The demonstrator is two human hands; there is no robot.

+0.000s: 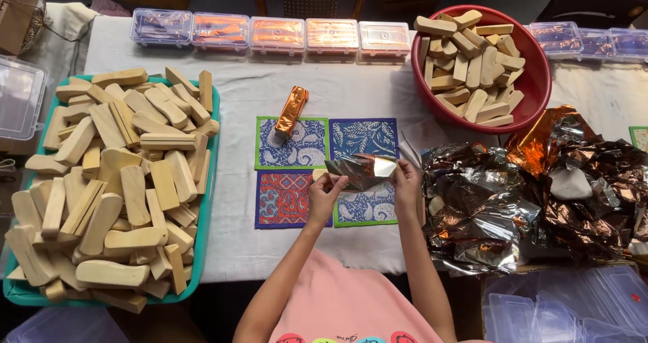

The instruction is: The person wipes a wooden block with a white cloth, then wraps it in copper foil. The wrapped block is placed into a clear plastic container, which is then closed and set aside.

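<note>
A: Start with the big things. What takes up the most room?

B: The white-clothed table (351, 93), then the teal tray (208, 201) on the left, heaped with pale wooden blocks (115, 188). On the right lies a crumpled pile of silver and copper foil (540, 194), and behind it a red bowl (533, 80) holds more of the same blocks.

A: And along the far edge?

B: A row of clear lidded boxes (277, 34), their contents orange and purple. More clear empty boxes (560, 309) sit at the bottom right corner.

A: What is in the middle?

B: Four patterned fabric mats (290, 198) laid in a square, blue and red with green borders. A block wrapped in copper foil (291, 111) rests tilted on the top left mat.

A: Now the hands.

B: Both are raised over the lower mats, holding a silver foil sheet (361, 171) between them. The left hand (325, 196) has its fingers closed on the sheet's left end, where a bit of pale wood shows (most of it hidden by foil). The right hand (406, 181) pinches the right edge with thumb and fingertips together.
</note>
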